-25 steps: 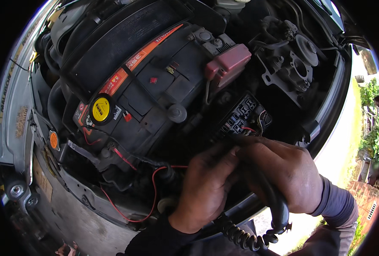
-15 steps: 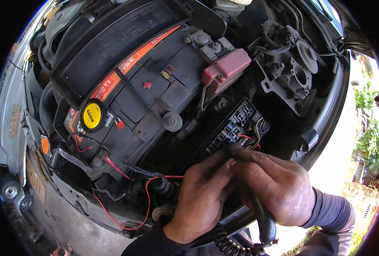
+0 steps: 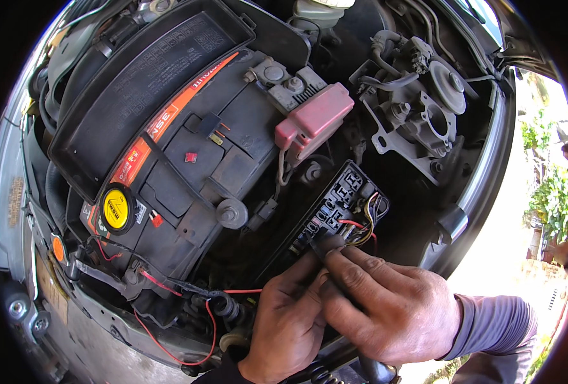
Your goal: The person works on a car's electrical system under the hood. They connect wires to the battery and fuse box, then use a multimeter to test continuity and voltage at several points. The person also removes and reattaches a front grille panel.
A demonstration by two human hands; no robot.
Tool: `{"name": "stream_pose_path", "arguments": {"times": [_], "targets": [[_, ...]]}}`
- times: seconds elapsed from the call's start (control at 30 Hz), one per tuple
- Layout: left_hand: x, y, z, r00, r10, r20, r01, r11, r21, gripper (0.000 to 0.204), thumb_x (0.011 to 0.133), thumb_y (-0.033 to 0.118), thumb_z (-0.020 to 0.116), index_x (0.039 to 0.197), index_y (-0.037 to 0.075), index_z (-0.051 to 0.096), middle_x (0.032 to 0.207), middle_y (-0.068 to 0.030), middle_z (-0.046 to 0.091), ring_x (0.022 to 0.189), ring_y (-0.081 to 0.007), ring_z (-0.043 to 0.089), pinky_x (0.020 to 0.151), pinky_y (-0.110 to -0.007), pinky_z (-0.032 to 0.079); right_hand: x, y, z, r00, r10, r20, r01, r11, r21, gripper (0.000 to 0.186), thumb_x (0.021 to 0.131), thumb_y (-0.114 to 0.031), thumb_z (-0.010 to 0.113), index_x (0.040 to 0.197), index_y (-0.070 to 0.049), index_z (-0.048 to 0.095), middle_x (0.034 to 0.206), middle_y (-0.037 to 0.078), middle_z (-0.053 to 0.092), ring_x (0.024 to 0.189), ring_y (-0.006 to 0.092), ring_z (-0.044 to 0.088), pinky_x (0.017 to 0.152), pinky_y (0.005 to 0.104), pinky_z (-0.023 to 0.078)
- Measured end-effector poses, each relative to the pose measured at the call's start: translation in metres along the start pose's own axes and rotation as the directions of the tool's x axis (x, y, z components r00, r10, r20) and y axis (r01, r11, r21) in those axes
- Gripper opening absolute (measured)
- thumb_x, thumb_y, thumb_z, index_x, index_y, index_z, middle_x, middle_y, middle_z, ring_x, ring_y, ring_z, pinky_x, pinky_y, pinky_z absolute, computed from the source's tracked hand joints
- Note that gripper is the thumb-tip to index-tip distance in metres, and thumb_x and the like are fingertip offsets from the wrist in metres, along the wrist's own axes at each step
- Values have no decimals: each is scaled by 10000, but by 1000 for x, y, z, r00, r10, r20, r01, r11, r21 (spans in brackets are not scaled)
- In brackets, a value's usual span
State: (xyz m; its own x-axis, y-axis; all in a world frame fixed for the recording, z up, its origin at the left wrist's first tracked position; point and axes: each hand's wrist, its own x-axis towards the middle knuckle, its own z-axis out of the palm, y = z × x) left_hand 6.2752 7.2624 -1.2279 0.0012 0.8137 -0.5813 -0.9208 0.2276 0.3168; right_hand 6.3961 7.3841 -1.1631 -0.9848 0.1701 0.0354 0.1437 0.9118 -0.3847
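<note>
Both my hands meet at the near end of an open black fuse box (image 3: 350,173), which is filled with small fuses and sockets. My right hand (image 3: 393,307) is closed, its fingers pinched by a small dark piece (image 3: 321,246) whose kind I cannot make out. Pressed against it is my left hand (image 3: 283,329), fingers curled; whatever they hold is hidden. A red wire (image 3: 351,223) and a bundle of thin wires (image 3: 377,208) come out of the box's right side. Below my right hand, part of a black handle (image 3: 378,371) shows beside a coiled black cord (image 3: 325,377).
Left of the box lies a large black car battery (image 3: 188,185), a red terminal cover (image 3: 316,121) at its far end. On it rest a black relay (image 3: 211,125), red fuses (image 3: 191,157) and a yellow round cap (image 3: 118,208). A long black cover (image 3: 149,83) leans behind.
The view has shifted, so the engine bay appears further left. My hands remain together by the fuse box. The black handle, earlier hanging beneath my right hand, now shows only low at the bottom edge.
</note>
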Motion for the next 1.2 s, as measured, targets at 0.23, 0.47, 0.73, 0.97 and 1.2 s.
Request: {"name": "stream_pose_path", "arguments": {"times": [0.23, 0.47, 0.73, 0.97, 1.2], "targets": [[3, -2, 5, 999, -5, -44, 9, 996, 89, 442, 1057, 79, 550, 1484, -30, 516, 1370, -137, 640, 1234, -207, 656, 1087, -336, 530, -1, 5, -9, 998, 1, 69, -2, 1000, 17, 188, 798, -153, 672, 928, -18, 654, 1155, 313, 699, 1073, 402, 752, 855, 374, 652], [3, 0, 13, 988, 3, -151, 16, 992, 125, 418, 1082, 101, 530, 1476, -35, 529, 1376, -144, 637, 1220, -207, 661, 1078, -343, 533, -1, 7, 6, 995, -18, -103, 7, 994, -107, 207, 817, -120, 667, 980, 8, 666, 1157, 272, 703, 1020, 345, 759, 828, 356, 648], [-4, 7, 11, 986, -17, -165, 33, 995, 94, 368, 1096, 140, 534, 1393, -72, 575, 1273, -149, 681, 1148, -213, 686, 1027, -338, 547, -12, 5, 29, 956, -22, -294, -13, 993, -117, 285, 776, -143, 674, 1006, 25, 650, 1113, 233, 709, 985, 287, 756, 823, 321, 641], [-2, 6, 18, 947, -178, -269, 108, 961, -256, 266, 1095, 106, 507, 1312, -14, 606, 1204, -95, 656, 1099, -161, 640, 962, -311, 503, -19, 8, 30, 953, -1, -302, -35, 993, -114, 295, 782, -132, 663, 1023, 36, 640, 1101, 232, 713, 975, 281, 758, 806, 311, 642], [5, -1, 15, 992, 46, -114, -45, 999, 18, 199, 1094, 110, 513, 1215, -1, 626, 1120, -63, 655, 1038, -150, 641, 930, -298, 505, -16, 11, 20, 963, 37, -268, -60, 995, -78, 297, 788, -127, 665, 1039, 29, 642, 1114, 233, 712, 972, 280, 759, 794, 307, 639]]}}
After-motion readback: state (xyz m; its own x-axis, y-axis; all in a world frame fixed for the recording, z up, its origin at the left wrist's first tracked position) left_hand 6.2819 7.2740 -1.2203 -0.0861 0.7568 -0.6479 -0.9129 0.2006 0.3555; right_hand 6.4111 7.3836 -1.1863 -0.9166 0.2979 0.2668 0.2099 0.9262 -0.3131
